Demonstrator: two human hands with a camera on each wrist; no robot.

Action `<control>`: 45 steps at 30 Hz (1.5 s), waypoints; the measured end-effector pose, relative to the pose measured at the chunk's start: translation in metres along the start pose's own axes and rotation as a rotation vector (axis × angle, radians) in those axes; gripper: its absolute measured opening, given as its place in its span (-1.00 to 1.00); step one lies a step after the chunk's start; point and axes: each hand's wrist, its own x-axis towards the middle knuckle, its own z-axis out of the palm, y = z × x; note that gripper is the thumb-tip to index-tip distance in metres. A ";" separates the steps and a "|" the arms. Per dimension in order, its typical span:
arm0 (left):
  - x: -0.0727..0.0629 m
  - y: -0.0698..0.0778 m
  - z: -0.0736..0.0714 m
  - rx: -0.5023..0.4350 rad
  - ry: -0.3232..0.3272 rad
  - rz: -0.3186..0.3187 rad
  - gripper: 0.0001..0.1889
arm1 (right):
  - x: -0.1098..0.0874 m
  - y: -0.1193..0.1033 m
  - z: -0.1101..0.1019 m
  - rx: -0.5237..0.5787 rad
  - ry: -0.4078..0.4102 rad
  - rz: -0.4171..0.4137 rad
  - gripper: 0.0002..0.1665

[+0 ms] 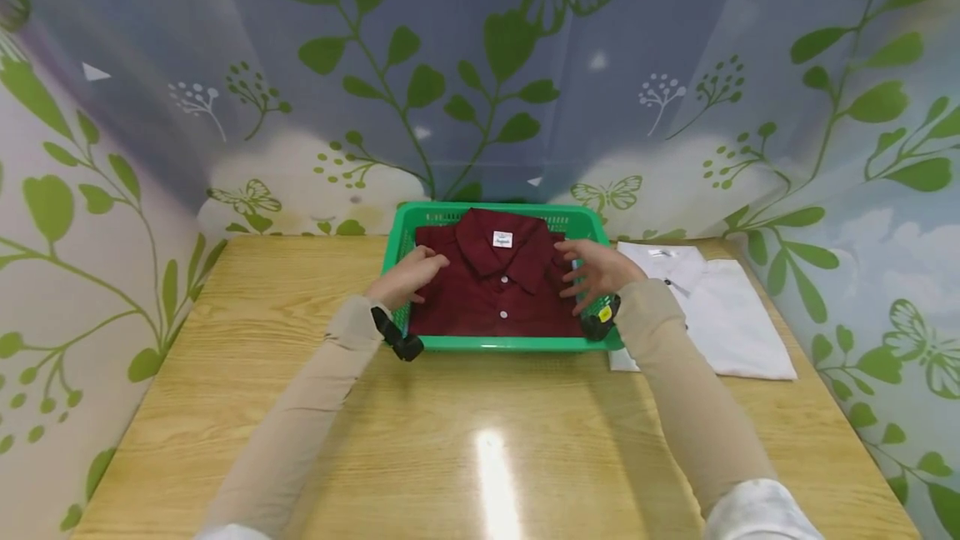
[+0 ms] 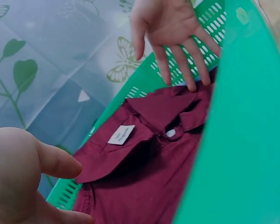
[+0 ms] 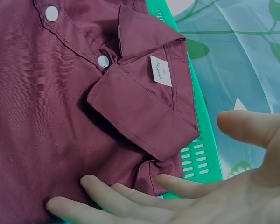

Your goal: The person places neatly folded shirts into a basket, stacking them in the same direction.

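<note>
A folded maroon collared shirt (image 1: 468, 302) lies in a green plastic basket (image 1: 502, 343), its collar toward the back wall. The white label (image 1: 502, 239) inside the collar and the pale buttons face up. Over the basket's left side is my left hand (image 1: 410, 276), fingers loosely bent beside the shirt and holding nothing. My right hand (image 1: 597, 271) is at the opposite side with fingers spread. In the right wrist view its fingertips (image 3: 91, 184) lie at the shirt's side edge, without gripping the cloth; whether they press on it I cannot tell.
A folded white shirt (image 1: 742, 323) lies on the wooden table (image 1: 420, 440) right of the basket, partly behind my right forearm. Behind the table hangs a curtain (image 1: 480, 65) printed with leaves and butterflies.
</note>
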 end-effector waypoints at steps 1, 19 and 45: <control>0.000 0.000 0.000 0.005 -0.006 -0.003 -0.43 | -0.001 0.000 0.000 -0.008 -0.002 -0.004 -0.09; -0.049 0.034 0.004 0.014 -0.037 0.148 -0.37 | -0.080 -0.020 -0.011 -0.149 -0.004 -0.349 -0.19; -0.097 0.064 0.122 -0.038 0.185 0.927 -0.54 | -0.139 0.044 -0.063 -0.629 0.911 -0.920 -0.56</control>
